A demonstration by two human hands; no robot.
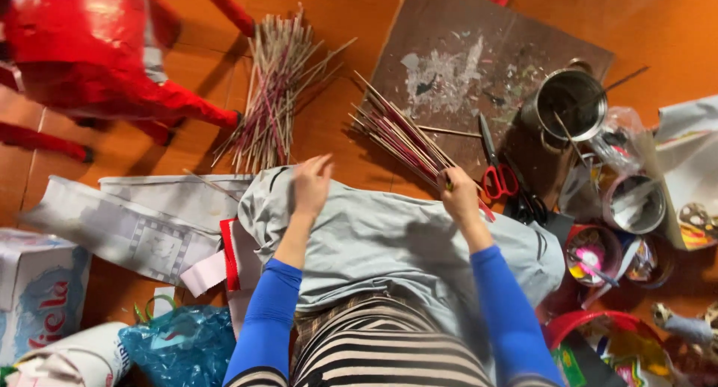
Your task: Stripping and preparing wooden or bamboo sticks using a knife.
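Note:
My right hand (458,197) grips the near end of a bundle of thin rolled paper sticks (396,136) that fans out over a stained brown cardboard sheet (449,65). My left hand (310,183) hovers open over a grey cloth (389,241) spread across my lap, fingers apart, holding nothing. A second, looser pile of paper sticks (273,95) lies on the orange floor beyond my left hand. Both arms wear blue sleeves.
Red-handled scissors (495,166) lie beside the bundle. A metal pot (568,99), several small tins and bowls (634,204) and a red basin (576,323) crowd the right. A red plastic stool (97,58), newspaper sheets (142,222), a box (37,290) and a blue bag (179,346) sit left.

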